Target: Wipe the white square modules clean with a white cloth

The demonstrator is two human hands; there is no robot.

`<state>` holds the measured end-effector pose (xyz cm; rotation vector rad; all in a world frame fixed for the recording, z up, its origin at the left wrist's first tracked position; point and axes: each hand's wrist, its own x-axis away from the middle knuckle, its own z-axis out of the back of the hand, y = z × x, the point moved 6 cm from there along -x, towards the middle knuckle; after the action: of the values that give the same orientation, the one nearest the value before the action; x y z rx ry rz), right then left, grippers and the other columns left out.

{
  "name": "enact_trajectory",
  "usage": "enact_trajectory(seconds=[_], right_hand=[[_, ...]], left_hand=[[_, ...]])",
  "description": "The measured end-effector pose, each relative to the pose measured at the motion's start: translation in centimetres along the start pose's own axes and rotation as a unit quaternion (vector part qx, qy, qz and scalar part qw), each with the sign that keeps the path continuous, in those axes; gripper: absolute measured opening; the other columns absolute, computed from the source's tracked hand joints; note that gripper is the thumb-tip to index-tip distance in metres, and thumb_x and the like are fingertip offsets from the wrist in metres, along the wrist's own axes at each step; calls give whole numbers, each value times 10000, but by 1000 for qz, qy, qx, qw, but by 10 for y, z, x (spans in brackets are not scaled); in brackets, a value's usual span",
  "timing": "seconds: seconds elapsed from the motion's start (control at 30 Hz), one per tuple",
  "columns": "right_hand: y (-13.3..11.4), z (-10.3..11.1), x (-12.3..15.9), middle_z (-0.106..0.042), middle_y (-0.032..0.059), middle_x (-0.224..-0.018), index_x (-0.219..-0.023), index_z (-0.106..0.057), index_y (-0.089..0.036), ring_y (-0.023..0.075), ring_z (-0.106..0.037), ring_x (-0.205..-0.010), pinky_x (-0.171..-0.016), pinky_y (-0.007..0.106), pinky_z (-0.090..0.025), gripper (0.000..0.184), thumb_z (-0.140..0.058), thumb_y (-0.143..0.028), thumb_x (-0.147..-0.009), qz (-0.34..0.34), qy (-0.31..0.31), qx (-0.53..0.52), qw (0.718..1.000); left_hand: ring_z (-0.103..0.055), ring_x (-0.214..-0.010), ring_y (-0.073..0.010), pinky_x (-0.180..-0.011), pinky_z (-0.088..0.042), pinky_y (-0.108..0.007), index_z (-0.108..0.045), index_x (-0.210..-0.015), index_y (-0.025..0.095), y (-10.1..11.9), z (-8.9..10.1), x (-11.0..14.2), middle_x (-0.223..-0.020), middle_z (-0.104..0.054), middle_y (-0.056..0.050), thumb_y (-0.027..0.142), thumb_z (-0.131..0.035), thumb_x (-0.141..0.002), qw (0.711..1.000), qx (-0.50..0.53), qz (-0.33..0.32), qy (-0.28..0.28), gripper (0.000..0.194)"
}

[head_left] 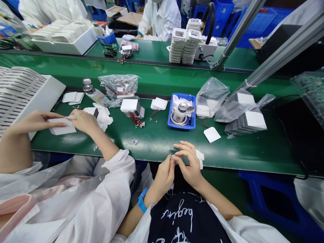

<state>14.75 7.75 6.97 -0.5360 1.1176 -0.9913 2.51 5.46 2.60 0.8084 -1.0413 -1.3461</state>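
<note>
My left hand (163, 177), with a blue band at its wrist, is closed on a small flat white piece with a dark edge (173, 156), near the front edge of the table. Thumb and index finger of my right hand (191, 165) pinch at the same piece, while its other fingers stretch out. Most of the piece is hidden by my fingers. A white cloth or tissue (200, 158) shows beside my right hand. Beyond my hands stands a blue tray (170, 118) with a pump bottle (180, 113) and a yellow ring in it. A white square plate (212, 134) lies further right.
Stacked white squares with wires (131, 106) and small metal bits (135, 142) lie left of the tray. Bagged stacks of plates (246, 123) stand right, below a slanting metal post (273, 64). On the left, a co-worker's hands (84, 119) handle a white panel (62, 126).
</note>
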Motion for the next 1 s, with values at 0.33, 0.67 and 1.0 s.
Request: enact_trajectory(seconds=[0.33, 0.67, 1.0], right_hand=[[-5, -3, -2, -725, 68, -1058, -880, -611, -253, 268, -603, -1143, -934, 523, -517, 115, -585, -145, -911, 17, 15, 23, 999], [2, -7, 3, -672, 63, -1023, -875, -563, -247, 262, -539, -1190, -979, 503, -471, 145, -512, -122, -928, -5, 19, 22, 1000], [5, -11, 7, -633, 64, -1133, -886, -528, -243, 262, -439, -1290, -1048, 503, -395, 112, -487, -160, -949, -57, 15, 22, 998]], left_hand=[[-713, -885, -239, -672, -608, -365, -627, -1054, 314, -3, 0, 1, -844, -689, 2, 413, -383, -984, 999, -40, 5, -1, 272], [-710, -903, -230, -704, -603, -354, -636, -982, 305, -1, -3, -3, -836, -688, 7, 413, -382, -984, 999, -42, 4, 3, 276], [-676, -775, -191, -660, -568, -304, -630, -953, 280, -5, -6, 1, -768, -648, -3, 435, -333, -1015, 1000, -8, -13, 15, 340]])
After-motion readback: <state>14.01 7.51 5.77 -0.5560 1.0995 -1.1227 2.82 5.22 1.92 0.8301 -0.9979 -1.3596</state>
